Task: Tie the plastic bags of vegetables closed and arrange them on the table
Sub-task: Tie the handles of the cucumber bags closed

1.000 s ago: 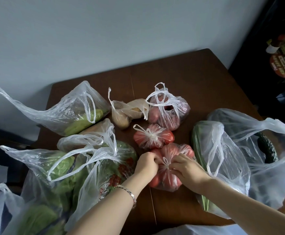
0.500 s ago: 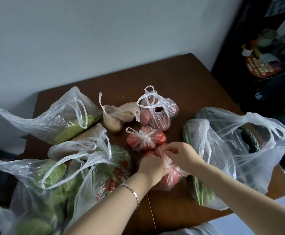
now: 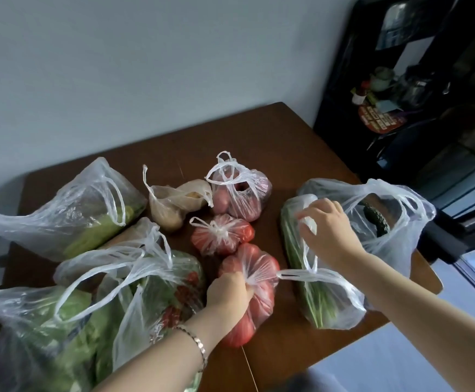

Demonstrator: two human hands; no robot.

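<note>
My left hand [image 3: 229, 292] grips the gathered neck of a clear bag of tomatoes [image 3: 254, 301] near the front of the brown table [image 3: 258, 137]. A loose handle strip of that bag trails to the right. My right hand [image 3: 329, 230] has its fingers curled on the white handle of a bag of long green vegetables [image 3: 312, 292] to the right. A small tied tomato bag [image 3: 222, 234] sits just behind. Farther back lie an untied bag of red vegetables [image 3: 240, 193] and a potato bag [image 3: 171, 205].
A cucumber bag [image 3: 383, 219] lies at the right table edge. Big open bags of leafy greens [image 3: 61, 329], [image 3: 69, 210] and one with small red fruits [image 3: 174, 281] crowd the left. A dark cabinet [image 3: 414, 108] stands at right; a grey wall is behind.
My right hand left the tomato bag's knot and moved right onto the green vegetable bag's handle. My left hand now grips the tomato bag's neck alone. The view shifted left.
</note>
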